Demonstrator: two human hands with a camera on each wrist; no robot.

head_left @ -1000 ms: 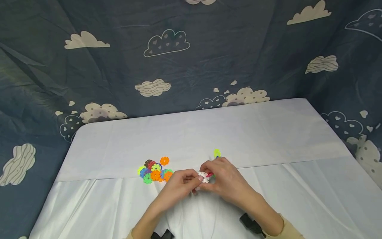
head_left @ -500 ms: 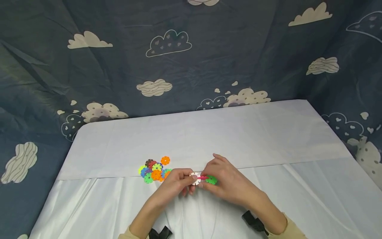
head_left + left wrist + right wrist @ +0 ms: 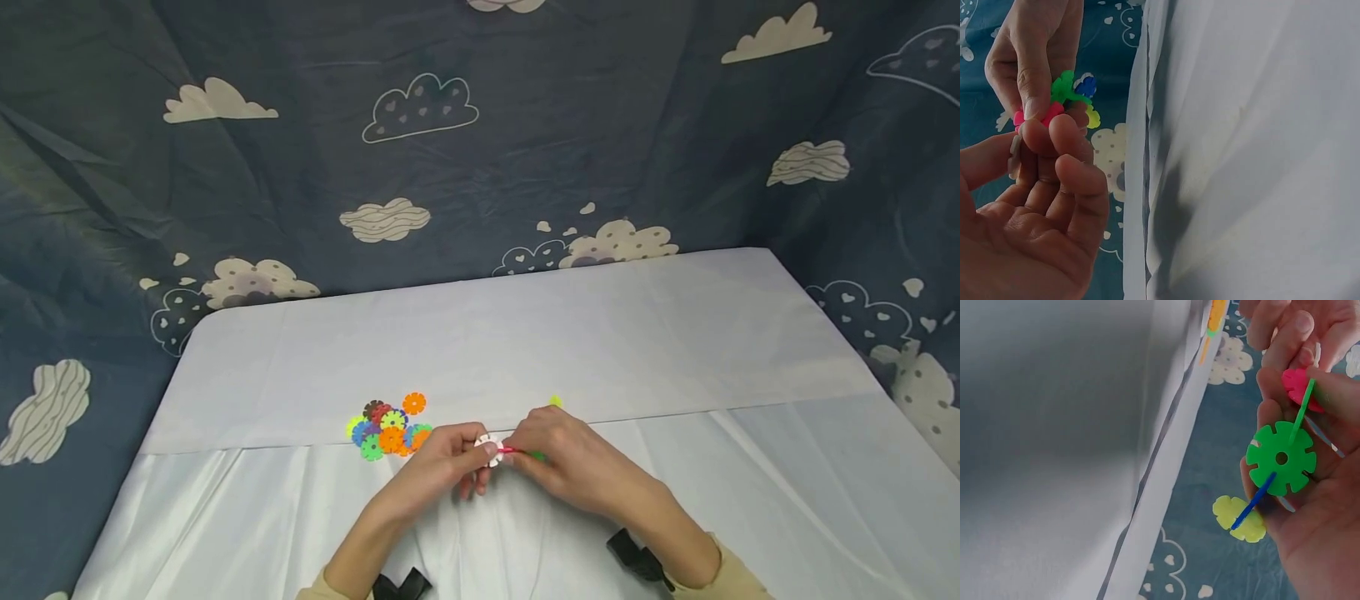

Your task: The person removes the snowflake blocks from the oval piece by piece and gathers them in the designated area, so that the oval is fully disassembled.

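Between left thumb and fingers, my left hand (image 3: 438,464) pinches a white notched plastic disc (image 3: 487,440). My right hand (image 3: 573,454) pinches a pink notched disc (image 3: 1295,381), whose edge meets the white one; whether their slots are joined I cannot tell. From the pink disc a linked chain runs across my right palm. In the right wrist view it has a green disc seen edge-on (image 3: 1302,415), a flat green disc (image 3: 1263,450), a blue disc edge-on (image 3: 1254,503) and a yellow disc (image 3: 1227,511) at the end. In the head view the right hand hides most of the chain.
Left of the hands, a loose pile of notched discs (image 3: 392,439) in several colours lies on the white-covered table (image 3: 300,367). A single orange disc (image 3: 414,403) lies at the pile's far edge. A dark cloud-print cloth (image 3: 525,125) hangs behind the table.
Both hands have shifted a little left with the white disc and the chain. The right hand has turned the chain, so the green disc seen flat half a second ago is now mostly hidden.
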